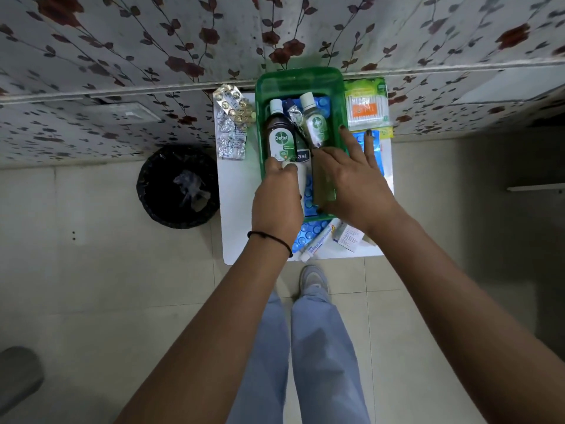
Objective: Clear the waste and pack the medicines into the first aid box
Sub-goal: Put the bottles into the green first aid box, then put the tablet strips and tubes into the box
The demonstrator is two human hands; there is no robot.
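Observation:
A green first aid box stands on a small white table. Inside it lie a dark Dettol bottle and a clear sanitizer bottle on blue blister sheets. My left hand is shut on a white bottle, which sits low in the box beside the Dettol bottle. My right hand rests with spread fingers on the box's right rim. Pill strips lie left of the box. A tube and a small carton lie at the near edge.
A black lined bin with crumpled plastic inside stands on the floor left of the table. A pack of cotton buds and a blue packet lie right of the box. A floral wall rises behind the table. My legs and one shoe are below.

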